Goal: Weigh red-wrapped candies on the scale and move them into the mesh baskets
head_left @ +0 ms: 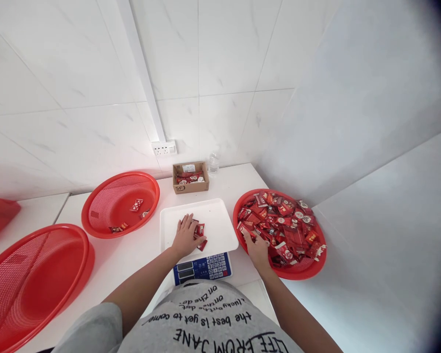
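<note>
On the white tray (216,220) of a digital scale, my left hand (185,236) lies with its fingers spread over several small red packets (201,230), partly hiding them. My right hand (256,250) reaches into the near left side of a red mesh basket (321,264) heaped with red packets (279,220). Its fingers are closed on a red packet (242,227) by the basket's rim. The scale's blue panel (202,268), with keys and displays, shows below the tray.
Behind the tray stands a cardboard box (191,187) of red packets beside a clear plastic bottle (213,163). To the left, one red basket (121,179) holds a few packets, and another red basket (36,294) sits nearer. A socket strip (164,148) is on the tiled wall.
</note>
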The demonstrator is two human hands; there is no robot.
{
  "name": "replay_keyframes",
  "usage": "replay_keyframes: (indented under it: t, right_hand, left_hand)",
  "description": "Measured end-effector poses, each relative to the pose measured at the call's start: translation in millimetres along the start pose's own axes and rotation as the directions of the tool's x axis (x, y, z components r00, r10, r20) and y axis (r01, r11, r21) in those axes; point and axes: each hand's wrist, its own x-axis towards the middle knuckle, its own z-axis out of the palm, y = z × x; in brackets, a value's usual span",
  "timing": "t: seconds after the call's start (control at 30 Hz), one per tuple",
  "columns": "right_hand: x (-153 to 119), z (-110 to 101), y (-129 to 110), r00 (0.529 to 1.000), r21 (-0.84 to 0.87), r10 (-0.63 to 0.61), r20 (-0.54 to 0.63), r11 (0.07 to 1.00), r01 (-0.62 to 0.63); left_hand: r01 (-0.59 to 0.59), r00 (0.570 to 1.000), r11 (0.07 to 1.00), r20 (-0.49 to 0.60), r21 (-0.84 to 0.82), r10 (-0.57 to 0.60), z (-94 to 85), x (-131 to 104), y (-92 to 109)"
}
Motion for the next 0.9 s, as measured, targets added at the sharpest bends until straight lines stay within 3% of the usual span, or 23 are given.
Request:
replay_keyframes:
  t: [0.37,0.53,0.63,0.73,0.83,0.9]
  right_hand:
    - [0.5,-0.4,-0.2,1.0,0.005,0.018,-0.003,1.0,-0.018]
    - [0.2,-0.8,-0.6,1.0,0.014,0.02,-0.002,1.0,-0.02]
    - [-0.2,-1.2,-0.2,1.0,0.016,0.01,0.001,1.0,-0.01]
    - [-0.4,-1.3,1.4,1.0,0.0,0.015,0.009,1.0,-0.015]
    - [-0.3,-0.9,2.9,1.0,0.004,0.018,0.021,1.0,-0.018]
    - [-0.1,-0.3,3.8,1.0,0.013,0.012,0.015,1.0,-0.012]
  left_hand:
    - [-0.016,1.0,1.0,0.025,0.016,0.016,1.4,-1.7,-4.2]
    - [0.138,0.984,0.99,-0.109,-0.036,-0.141,-10.2,0.4,-24.1]
    - [0.295,0.926,0.955,-0.242,-0.013,-0.289,-26.8,-4.0,-50.2]
    - [0.482,0.831,0.876,-0.332,0.026,-0.447,-47.0,-17.4,-81.4]
    - [0.635,0.733,0.772,-0.345,0.036,-0.587,-66.4,-37.9,-111.9]
    - [0.716,0.674,0.697,-0.298,0.036,-0.676,-77.8,-52.8,-130.1]
